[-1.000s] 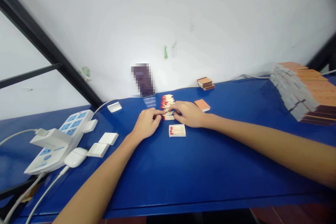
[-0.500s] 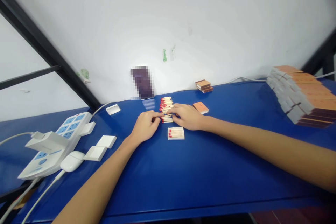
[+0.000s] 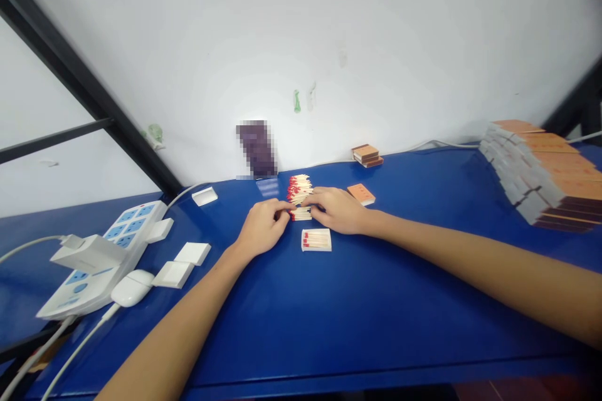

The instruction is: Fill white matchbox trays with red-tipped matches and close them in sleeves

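A pile of red-tipped matches (image 3: 300,188) lies on the blue table (image 3: 357,313) near the wall. My left hand (image 3: 261,228) and my right hand (image 3: 337,210) meet at the near end of the pile, fingers curled and pinching a small bunch of matches (image 3: 300,213) between them. Just in front of the hands sits an open white matchbox tray (image 3: 316,240) with matches lying in it. An orange matchbox sleeve (image 3: 361,193) rests beside my right hand.
A white power strip (image 3: 101,244) with plugs and cables, a white earbud case (image 3: 132,288) and empty white trays (image 3: 182,264) lie at the left. Stacked matchboxes (image 3: 545,172) fill the right end. A small stack of boxes (image 3: 367,154) and a blurred dark object (image 3: 256,149) stand against the wall.
Both hands stay at the near end of the match pile with only slight finger movement. The view has shifted a little.
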